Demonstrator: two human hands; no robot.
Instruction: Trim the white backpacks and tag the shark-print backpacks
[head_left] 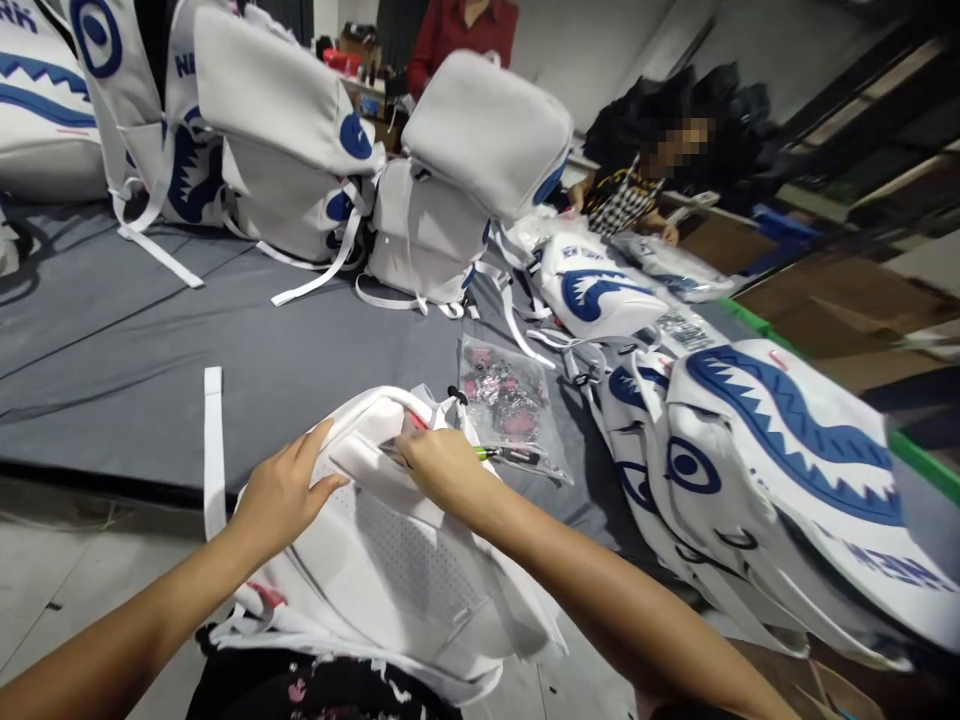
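A white backpack (390, 555) with a perforated panel rests against my lap and the table's front edge, its top opening towards the table. My left hand (285, 490) lies on the left side of its upper rim, fingers stretched and thumb apart. At the opening, my right hand (442, 465) is closed, with its fingertips partly hidden inside; what they grip cannot be made out. A small red piece (416, 422) shows just beyond those fingers. Behind the right wrist, a green and black tool (514, 456) lies by a clear plastic bag (506, 395) of pink and dark pieces.
Several white backpacks (292, 100) with blue designs stand along the back of the grey table (135, 340). More backpacks (787, 450) are stacked at the right, near a green edge (926, 465). A co-worker (630, 200) handles plastic-wrapped items; another person in red (461, 35) stands behind.
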